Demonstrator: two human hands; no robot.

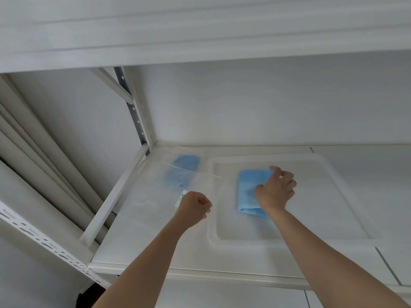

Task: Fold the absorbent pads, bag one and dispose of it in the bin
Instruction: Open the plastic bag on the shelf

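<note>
A folded blue absorbent pad (pixel 246 192) lies on a white tray (pixel 322 196) on the shelf. My right hand (pixel 277 188) rests on the pad's right side, fingers curled over its edge. A clear plastic bag (pixel 160 192) is lifted off the shelf to the left of the tray, and my left hand (pixel 193 207) pinches its near right edge beside a small white label. A second folded blue pad (pixel 182 170) shows through the bag at the back left; I cannot tell whether it is inside the bag or behind it.
The white shelf board (pixel 178 252) sits in a metal rack with a slotted upright (pixel 133 112) at the back left and another shelf overhead. A perforated rail (pixel 44 243) runs at the left front. White wall stands behind.
</note>
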